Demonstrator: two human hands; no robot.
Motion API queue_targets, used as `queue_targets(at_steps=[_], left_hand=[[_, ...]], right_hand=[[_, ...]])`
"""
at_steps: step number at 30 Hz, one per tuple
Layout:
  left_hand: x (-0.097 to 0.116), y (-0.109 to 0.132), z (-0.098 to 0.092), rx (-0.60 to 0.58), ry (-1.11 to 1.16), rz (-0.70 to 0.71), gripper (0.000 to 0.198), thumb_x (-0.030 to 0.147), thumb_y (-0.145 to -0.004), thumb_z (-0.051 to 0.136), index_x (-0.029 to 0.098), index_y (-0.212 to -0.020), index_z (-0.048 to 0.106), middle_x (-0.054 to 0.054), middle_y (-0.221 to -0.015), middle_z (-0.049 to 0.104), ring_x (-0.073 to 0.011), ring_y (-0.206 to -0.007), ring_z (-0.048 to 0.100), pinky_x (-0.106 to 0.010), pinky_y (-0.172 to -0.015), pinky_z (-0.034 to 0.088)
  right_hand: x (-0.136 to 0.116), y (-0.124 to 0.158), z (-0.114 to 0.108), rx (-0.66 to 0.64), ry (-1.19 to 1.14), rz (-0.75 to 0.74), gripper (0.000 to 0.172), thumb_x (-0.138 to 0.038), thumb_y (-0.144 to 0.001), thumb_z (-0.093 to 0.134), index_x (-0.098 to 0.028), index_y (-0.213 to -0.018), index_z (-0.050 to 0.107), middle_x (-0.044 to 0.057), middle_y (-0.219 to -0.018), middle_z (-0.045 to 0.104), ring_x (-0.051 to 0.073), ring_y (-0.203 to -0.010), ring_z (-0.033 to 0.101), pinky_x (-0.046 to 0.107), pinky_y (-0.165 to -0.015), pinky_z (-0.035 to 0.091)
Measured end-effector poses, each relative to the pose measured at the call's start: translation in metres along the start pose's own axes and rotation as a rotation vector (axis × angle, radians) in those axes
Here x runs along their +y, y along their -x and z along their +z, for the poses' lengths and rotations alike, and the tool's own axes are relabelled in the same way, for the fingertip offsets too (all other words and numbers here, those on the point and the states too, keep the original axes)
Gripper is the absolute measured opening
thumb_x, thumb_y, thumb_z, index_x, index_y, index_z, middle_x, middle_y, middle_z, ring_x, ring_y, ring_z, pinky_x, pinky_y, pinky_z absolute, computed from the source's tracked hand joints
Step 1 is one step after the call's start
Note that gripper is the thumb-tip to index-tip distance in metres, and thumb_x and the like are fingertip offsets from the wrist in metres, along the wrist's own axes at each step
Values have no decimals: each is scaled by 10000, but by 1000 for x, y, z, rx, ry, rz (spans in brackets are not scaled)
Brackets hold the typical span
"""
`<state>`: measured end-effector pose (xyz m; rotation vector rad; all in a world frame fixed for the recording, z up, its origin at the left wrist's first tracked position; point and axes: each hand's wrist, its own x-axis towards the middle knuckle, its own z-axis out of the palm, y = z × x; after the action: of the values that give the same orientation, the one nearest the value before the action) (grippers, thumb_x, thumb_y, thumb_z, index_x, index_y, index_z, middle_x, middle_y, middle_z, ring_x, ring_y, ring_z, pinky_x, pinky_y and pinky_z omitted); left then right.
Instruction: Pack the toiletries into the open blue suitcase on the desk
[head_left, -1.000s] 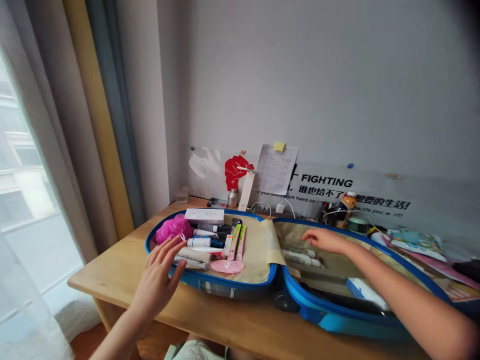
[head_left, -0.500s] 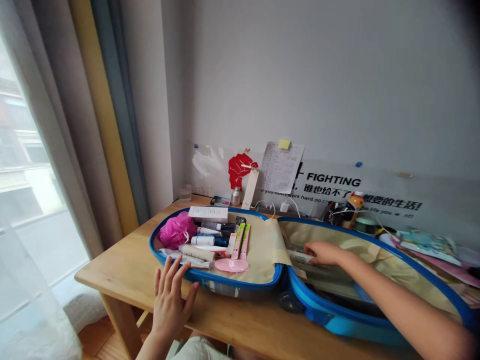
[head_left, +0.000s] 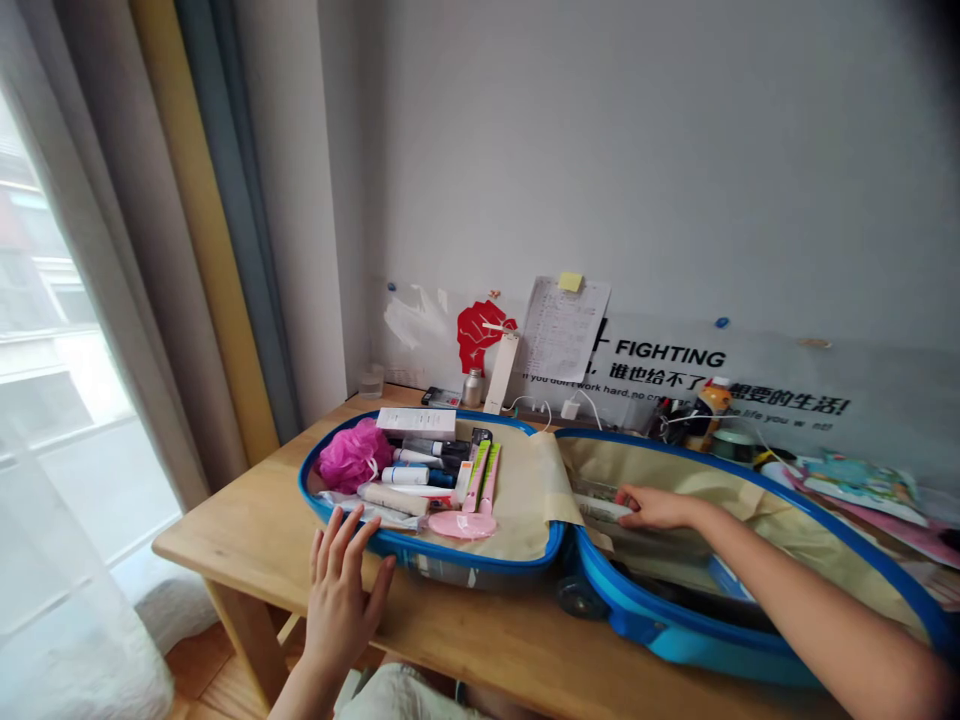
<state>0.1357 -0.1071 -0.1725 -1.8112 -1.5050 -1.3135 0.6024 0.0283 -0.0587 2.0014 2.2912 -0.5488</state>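
White tube [head_left: 600, 506], far end at right-hand grip [head_left: 651, 506], inside blue suitcase [head_left: 701, 646]

One suitcase [head_left: 705, 648], two hands [head_left: 341, 600], one puff [head_left: 351, 455], two pink-green sticks [head_left: 490, 480], one yellow note [head_left: 570, 283].

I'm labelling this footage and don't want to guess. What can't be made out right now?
Head view, all four:
- Whether the right hand grips the white tube or merely touches it: the fingers hide the contact.
- Most of the blue-and-white item: behind the right forearm.
- Writing on the pinned paper: too small.
- Part of the banner lettering: behind the orange-topped bottle.
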Motion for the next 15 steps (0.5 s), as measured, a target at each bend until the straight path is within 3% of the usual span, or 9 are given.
queue_targets(at_steps=[8, 12, 15], left_hand=[[0, 1, 1, -5, 4, -23, 470, 295, -946, 505, 256, -1408, 422, -131, -1423, 512, -310, -1480, 275, -561, -1188, 247], [1, 0, 1, -2, 10, -28, 482, 297, -944, 508, 262, -1416, 420, -129, -1426, 515, -309, -1477, 283, -562, -1188, 248], [2, 0, 1, 1, 14, -25, 486, 294, -947, 504, 265, -1423, 412, -129, -1423, 517, -306, -1475, 286, -560, -1183, 260]], right_hand=[[-2, 9, -12, 15, -128, -61, 177, -347, -593, 707, -230, -713, 650, 66, -730, 687, 212, -663, 618, 320, -606, 472], [-1, 19, -27, 87, -180, -87, 231, -428, -635, 698, -234, -755, 660, 102, -761, 704, 212, -671, 621, 323, -621, 478], [-9, 27, -46, 161, -215, -107, 380, -570, -712, 591, -228, -863, 659, 71, -688, 669, 204, -627, 603, 329, -622, 493]])
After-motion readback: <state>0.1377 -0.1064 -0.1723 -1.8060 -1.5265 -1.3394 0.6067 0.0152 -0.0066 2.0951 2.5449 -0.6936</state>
